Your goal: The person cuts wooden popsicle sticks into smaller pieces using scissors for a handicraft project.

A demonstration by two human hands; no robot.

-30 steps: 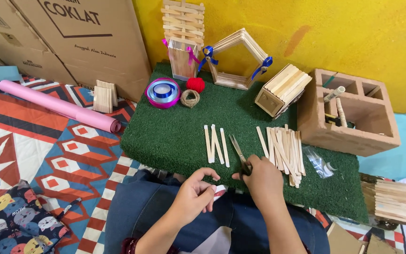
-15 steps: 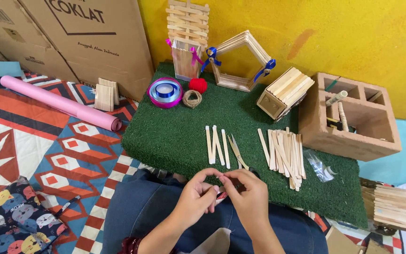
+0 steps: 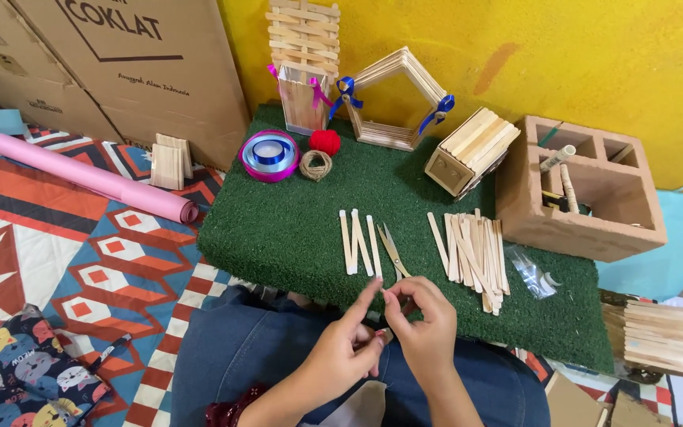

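Both hands, left hand (image 3: 340, 357) and right hand (image 3: 423, 328), pinch one small item (image 3: 381, 333); identity unclear. Judged light; grip gently at its edges.

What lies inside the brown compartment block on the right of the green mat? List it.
The brown compartment block holds a pale rolled tube leaning out of one cell, a pale stick and a thin green stick. Its walls hide the cell floors, so anything lower cannot be seen.
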